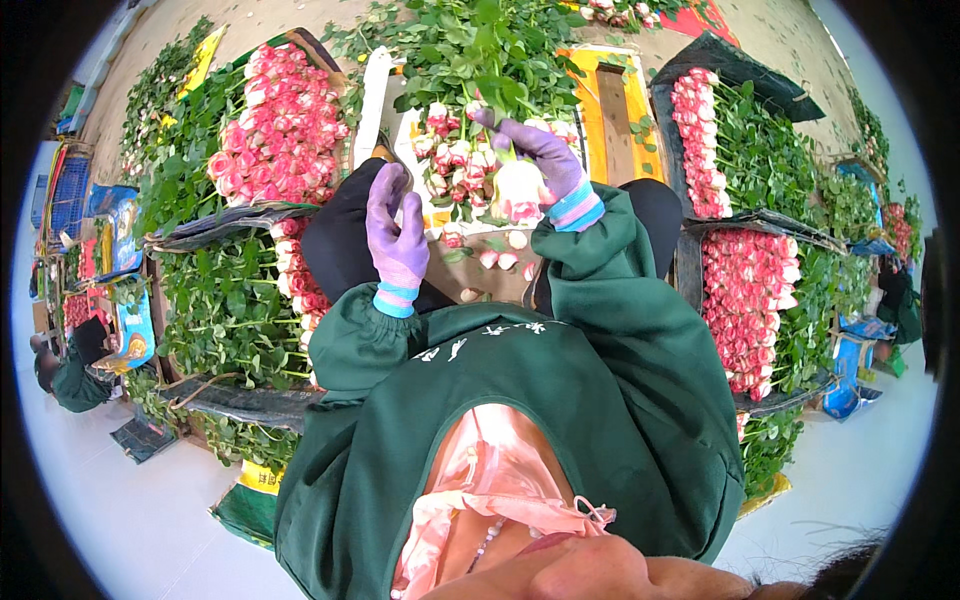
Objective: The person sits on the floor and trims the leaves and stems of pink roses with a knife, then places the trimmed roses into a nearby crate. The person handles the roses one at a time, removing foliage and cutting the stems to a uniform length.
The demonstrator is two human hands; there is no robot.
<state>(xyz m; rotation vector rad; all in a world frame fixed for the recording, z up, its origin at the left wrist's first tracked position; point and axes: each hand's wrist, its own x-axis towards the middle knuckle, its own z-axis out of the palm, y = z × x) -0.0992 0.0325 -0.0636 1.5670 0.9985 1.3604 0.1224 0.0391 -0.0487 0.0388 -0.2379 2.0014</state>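
Observation:
My right hand (553, 159), in a purple glove with a striped cuff, has a white-and-pink rose (519, 191) by its stem. The bloom hangs below the fingers, and the blurred leafy stem (501, 71) points away from me. My left hand (396, 229), gloved alike, is raised beside my knee with fingers apart and nothing in it. Beneath and beyond the hands, a pile of pink-and-white roses (457, 161) lies with the blooms towards me. Loose petals (499, 259) are scattered on the brown surface closer to my body.
On the left, dense rows of pink roses (281, 127) lie between dark sheets (225, 225). More rose rows (746, 307) line the right side. A yellow-and-white board (611, 112) stands right of the pile. Another person (79, 375) sits at the far left.

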